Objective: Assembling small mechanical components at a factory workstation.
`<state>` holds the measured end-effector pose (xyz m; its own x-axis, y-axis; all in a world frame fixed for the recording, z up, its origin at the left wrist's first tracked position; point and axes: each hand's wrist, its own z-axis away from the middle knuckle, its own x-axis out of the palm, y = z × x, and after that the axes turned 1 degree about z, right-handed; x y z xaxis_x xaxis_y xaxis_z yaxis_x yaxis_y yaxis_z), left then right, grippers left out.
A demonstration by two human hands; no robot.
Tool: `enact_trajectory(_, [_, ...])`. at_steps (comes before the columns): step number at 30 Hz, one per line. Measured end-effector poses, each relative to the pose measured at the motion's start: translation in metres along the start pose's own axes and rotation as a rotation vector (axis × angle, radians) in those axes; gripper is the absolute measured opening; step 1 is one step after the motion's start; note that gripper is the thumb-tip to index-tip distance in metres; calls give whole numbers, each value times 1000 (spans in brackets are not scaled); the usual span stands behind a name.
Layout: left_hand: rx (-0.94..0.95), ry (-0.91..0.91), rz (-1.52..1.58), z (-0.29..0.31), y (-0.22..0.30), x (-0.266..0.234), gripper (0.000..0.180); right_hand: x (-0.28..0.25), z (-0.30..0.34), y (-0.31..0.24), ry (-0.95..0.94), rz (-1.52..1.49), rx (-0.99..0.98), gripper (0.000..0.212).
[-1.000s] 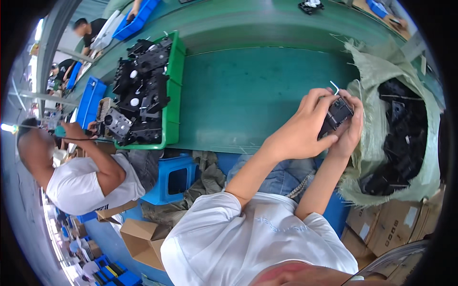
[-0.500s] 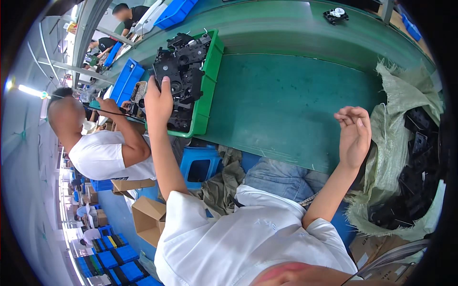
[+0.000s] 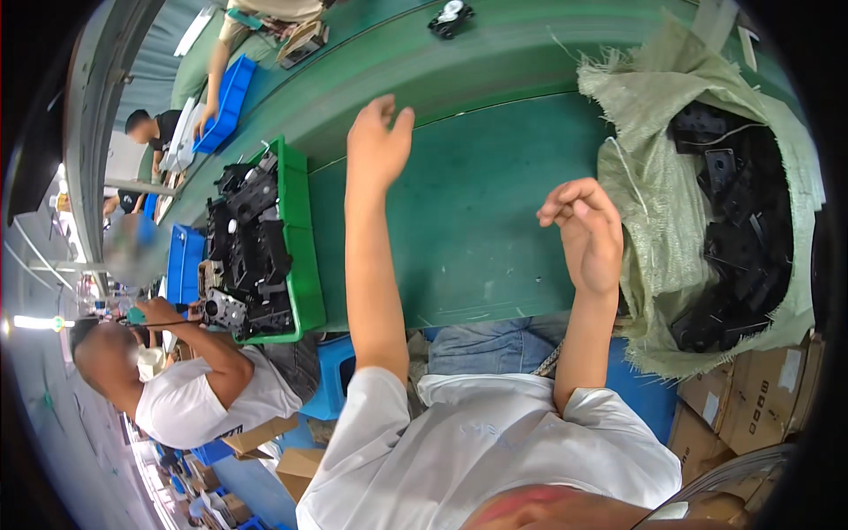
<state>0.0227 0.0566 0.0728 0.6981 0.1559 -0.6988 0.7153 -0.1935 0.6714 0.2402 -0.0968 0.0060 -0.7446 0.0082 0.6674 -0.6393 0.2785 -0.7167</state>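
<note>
The crate [image 3: 305,256] sits at the left of the table [image 3: 477,256], full of parts [image 3: 256,230]; the tray [image 3: 184,269] is just left of it. The sack [image 3: 658,190], at the table's right, holds further parts [image 3: 733,247]. Between crate and sack are the left hand [image 3: 378,146] and right hand [image 3: 587,231]. Beyond the table runs a strip [image 3: 521,53] with one lone piece [image 3: 452,18] on it. Cartons [image 3: 755,402] lie below the sack, a stool [image 3: 330,378] nearer than the crate.

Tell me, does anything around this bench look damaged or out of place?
The woven sack on the right has a ragged mouth, threads fraying along its edge. A lone white-topped black part sits at the far side, apart from the black parts piled in the green crate, though that may be normal.
</note>
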Motion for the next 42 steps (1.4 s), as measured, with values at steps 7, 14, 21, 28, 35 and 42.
enact_trajectory(7, [148,-154,-6,-228,-92,104,56,-15,7,-9,79,-3,-25,17])
enact_trajectory(14, [20,-257,184,-309,-90,131,54,-16,10,-13,94,53,31,14])
enact_trajectory(21, [-120,-554,418,-338,-142,89,43,-2,0,-11,111,241,33,13])
enact_trajectory(28, [-335,-617,528,-346,-164,86,34,12,19,-54,101,807,-201,12])
enact_trajectory(35, [-741,-936,1157,-315,-155,72,31,-62,-33,-128,690,1771,-362,33])
enact_trajectory(42, [-191,-515,1193,-183,-54,81,33,-118,-96,-141,655,1796,108,51])
